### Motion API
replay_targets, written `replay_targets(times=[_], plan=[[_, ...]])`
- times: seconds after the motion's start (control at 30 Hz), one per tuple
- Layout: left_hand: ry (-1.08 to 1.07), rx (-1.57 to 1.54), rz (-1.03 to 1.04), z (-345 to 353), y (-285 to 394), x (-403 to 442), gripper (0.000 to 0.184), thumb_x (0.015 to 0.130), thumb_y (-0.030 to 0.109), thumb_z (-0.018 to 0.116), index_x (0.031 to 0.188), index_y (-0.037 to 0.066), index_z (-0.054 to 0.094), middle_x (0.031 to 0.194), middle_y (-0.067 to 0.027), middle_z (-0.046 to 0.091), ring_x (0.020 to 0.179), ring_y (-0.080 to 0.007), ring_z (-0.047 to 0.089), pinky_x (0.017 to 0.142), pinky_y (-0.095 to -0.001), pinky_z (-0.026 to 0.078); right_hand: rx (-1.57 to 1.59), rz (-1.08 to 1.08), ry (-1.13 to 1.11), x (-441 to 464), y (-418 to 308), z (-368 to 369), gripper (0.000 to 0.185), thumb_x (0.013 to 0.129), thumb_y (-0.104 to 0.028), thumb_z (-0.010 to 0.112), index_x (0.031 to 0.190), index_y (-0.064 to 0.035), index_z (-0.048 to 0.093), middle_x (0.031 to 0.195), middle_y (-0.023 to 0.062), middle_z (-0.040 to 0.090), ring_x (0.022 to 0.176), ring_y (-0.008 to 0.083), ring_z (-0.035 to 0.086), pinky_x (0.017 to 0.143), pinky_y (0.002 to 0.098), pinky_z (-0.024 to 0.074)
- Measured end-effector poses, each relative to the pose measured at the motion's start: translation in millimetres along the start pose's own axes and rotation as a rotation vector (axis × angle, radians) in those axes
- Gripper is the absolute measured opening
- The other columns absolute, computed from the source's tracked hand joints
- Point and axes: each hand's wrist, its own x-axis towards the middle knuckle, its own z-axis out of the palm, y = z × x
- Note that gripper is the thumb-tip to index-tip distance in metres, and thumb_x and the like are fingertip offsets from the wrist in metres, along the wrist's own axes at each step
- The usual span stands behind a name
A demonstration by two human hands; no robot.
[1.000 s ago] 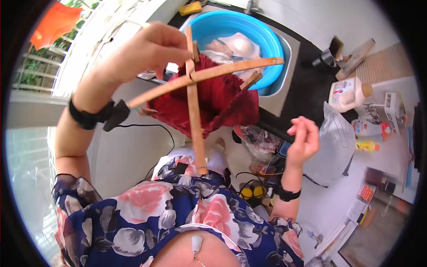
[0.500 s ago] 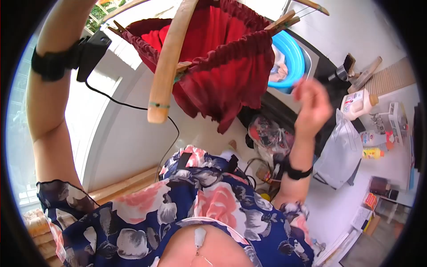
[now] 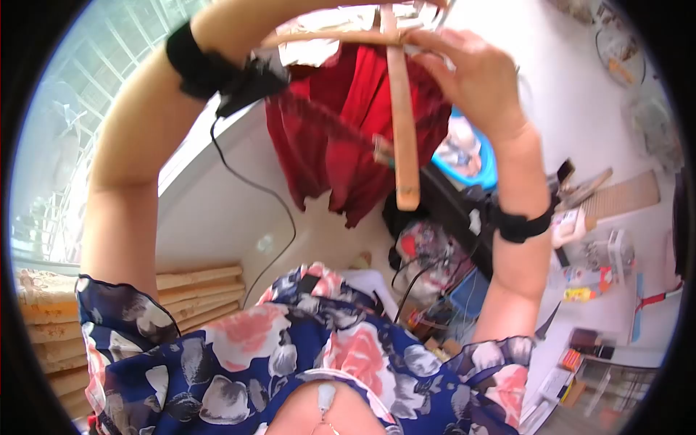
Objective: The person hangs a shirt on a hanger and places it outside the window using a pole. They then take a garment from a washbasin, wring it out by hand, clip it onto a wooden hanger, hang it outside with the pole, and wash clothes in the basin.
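A dark red garment with a gathered waistband [image 3: 355,138], perhaps a skirt, hangs from a wooden hanger [image 3: 404,130] made of crossed bars. A clothespin [image 3: 383,150] clips the waistband near the front bar. My right hand [image 3: 478,80] is raised to where the bars cross, thumb and fingers closed around the wood there. My left arm arches over the top, and only a sliver of my left hand [image 3: 428,3] shows at the upper edge. What its fingers do is hidden. The garment's hem hangs free below the bars.
Behind the garment is a blue basin [image 3: 484,156] with light cloth in it. A washboard [image 3: 627,199], a white bottle [image 3: 569,228] and a yellow bottle [image 3: 578,294] stand to the right. A curtain [image 3: 196,297] is at lower left, and a black cable [image 3: 279,199] hangs from my left wrist strap.
My right hand has moved up from beside the basin to the crossed bars. The hanger has turned and shifted right with the garment. My left arm has swung inward across the top.
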Motion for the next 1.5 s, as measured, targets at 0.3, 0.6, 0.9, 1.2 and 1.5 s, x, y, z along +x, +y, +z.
replay_targets(times=[0.3,0.6,0.9,1.2,1.5], plan=[[-0.106,-0.242,-0.643,-10.2,15.3,-89.3,0.018,0.082,0.013,0.065,0.071,-0.002,0.065,0.054,0.0,0.054,0.049,-0.0052,0.048,0.045,-0.0242,0.04,0.432,-0.127,0.35,-16.7,-34.8,14.7,0.022,0.077,-0.002,0.069,0.099,-0.0049,0.066,0.094,0.0115,0.068,0.079,0.0276,0.067,0.068,0.0321,0.0545],[-0.14,-0.374,-0.822,-34.7,36.4,-109.9,0.009,0.079,0.005,0.061,0.077,-0.004,0.064,0.062,-0.0086,0.058,0.062,-0.0096,0.056,0.056,-0.0274,0.045,0.425,0.337,-0.011,-61.4,142.3,265.5,0.049,0.079,-0.017,0.066,0.122,0.0038,0.055,0.116,0.0253,0.06,0.109,0.0402,0.057,0.097,0.0451,0.0445],[-0.076,-0.002,-0.853,-65.7,51.8,-68.5,0.009,0.084,0.007,0.062,0.083,-0.002,0.064,0.066,-0.0118,0.06,0.062,-0.0142,0.053,0.06,-0.0305,0.044,0.696,0.915,-0.627,-34.7,197.6,414.1,0.038,0.069,-0.031,0.077,0.084,0.0018,0.065,0.092,0.0241,0.068,0.097,0.0378,0.064,0.083,0.0427,0.0523],[0.04,-0.127,-1.028,-48.8,0.4,-42.5,0.022,0.089,0.02,0.064,0.081,-0.001,0.061,0.061,-0.004,0.055,0.055,-0.0102,0.055,0.05,-0.0302,0.045,1.217,0.984,-0.349,-193.7,111.3,168.0,0.021,0.082,-0.021,0.068,0.076,-0.0026,0.061,0.061,0.0024,0.057,0.05,0.0092,0.053,0.047,0.0271,0.0427],[0.189,-0.761,-1.126,-72.7,-62.2,25.5,0.011,0.078,0.01,0.066,0.074,0.004,0.058,0.056,0.0031,0.039,0.043,-0.0084,0.035,0.049,-0.0328,0.051,0.572,1.163,-0.157,-325.7,-91.7,-49.9,0.032,0.081,-0.021,0.071,0.103,-0.0019,0.06,0.077,0.0144,0.061,0.069,0.0319,0.061,0.063,0.041,0.0488]])
